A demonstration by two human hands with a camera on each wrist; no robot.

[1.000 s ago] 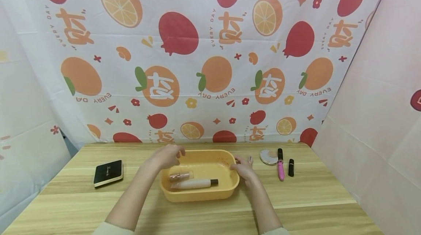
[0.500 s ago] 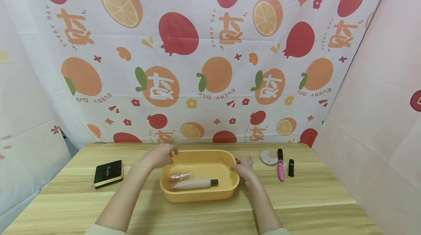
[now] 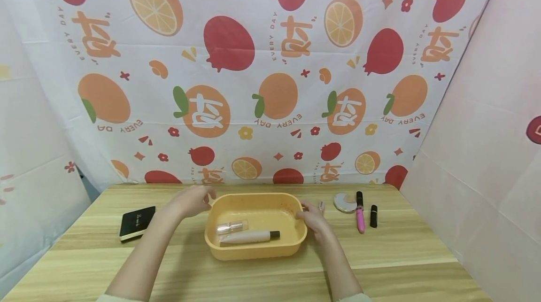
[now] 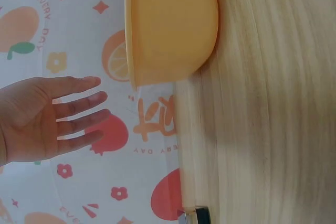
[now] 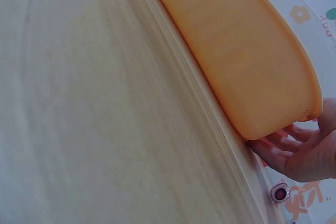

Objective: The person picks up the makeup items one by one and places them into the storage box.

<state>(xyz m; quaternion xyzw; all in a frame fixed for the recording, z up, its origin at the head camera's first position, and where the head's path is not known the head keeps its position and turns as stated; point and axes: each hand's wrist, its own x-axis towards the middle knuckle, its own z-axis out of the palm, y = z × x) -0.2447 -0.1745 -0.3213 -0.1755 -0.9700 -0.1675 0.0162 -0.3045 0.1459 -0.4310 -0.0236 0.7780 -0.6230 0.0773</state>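
A yellow plastic basin (image 3: pixel 258 251) stands on the wooden table in front of me. Inside lie a pale squeeze tube (image 3: pixel 247 237) with a black cap and, behind it, a small lipstick (image 3: pixel 231 227) with a clear end. My right hand (image 3: pixel 314 217) holds the basin's right end, thumb over the rim and fingers against the outer wall, as the right wrist view also shows. Off the basin's back left corner, my left hand (image 3: pixel 192 201) hovers with nothing in it; in the left wrist view its fingers (image 4: pixel 81 108) are spread and loosely extended, apart from the basin.
At the left lies a flat black case (image 3: pixel 137 222) with gold lettering, partly behind my left forearm. To the right are a round silvery compact (image 3: pixel 344 202), a pink tube (image 3: pixel 360 215) with a black top, and a black lipstick (image 3: pixel 374 216). Another small lipstick (image 3: pixel 321 206) stands behind my right hand.
My left hand has moved left, from over the basin's back left part to outside its rim. The right hand and the basin have stayed nearly in place.
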